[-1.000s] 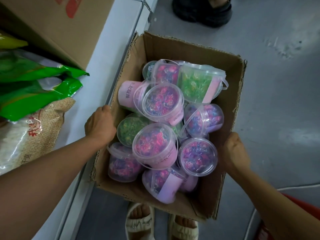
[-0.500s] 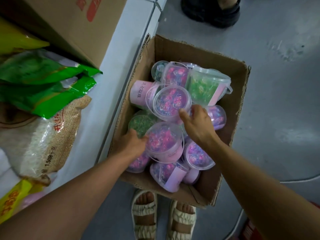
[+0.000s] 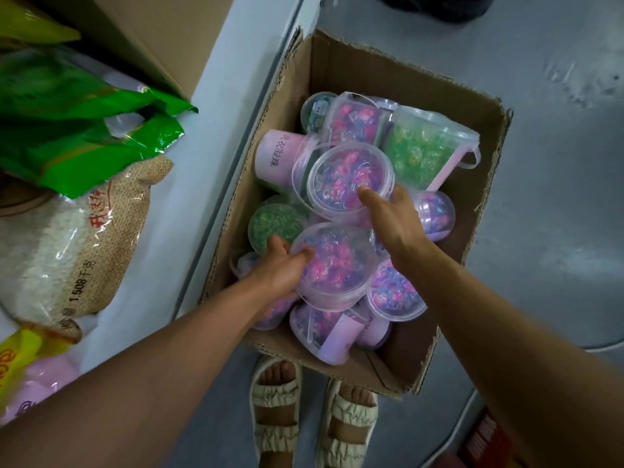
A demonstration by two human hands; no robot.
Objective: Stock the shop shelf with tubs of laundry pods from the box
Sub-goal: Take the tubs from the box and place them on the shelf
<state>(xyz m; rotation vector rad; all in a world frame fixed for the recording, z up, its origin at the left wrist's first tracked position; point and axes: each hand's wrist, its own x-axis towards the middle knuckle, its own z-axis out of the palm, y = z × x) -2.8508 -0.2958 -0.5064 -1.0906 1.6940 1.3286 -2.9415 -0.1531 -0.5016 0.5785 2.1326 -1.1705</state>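
Observation:
An open cardboard box stands on the grey floor beside the white shelf. It is filled with several clear tubs of pink, purple and green laundry pods. My left hand grips the left side of a pink-pod tub near the box's middle, thumb over its lid. My right hand lies on a second pink-pod tub just behind it, thumb on the lid and fingers down its right side. A green-pod tub lies at the box's back right.
On the shelf lie green bags, a clear rice bag, a yellow pack and a brown carton. My sandalled feet stand below the box. Another person's dark shoe is at the top edge.
Both hands left the box's outer sides and reached in. The left hand has closed round the middle tub; the right hand has moved forward onto the tub behind it.

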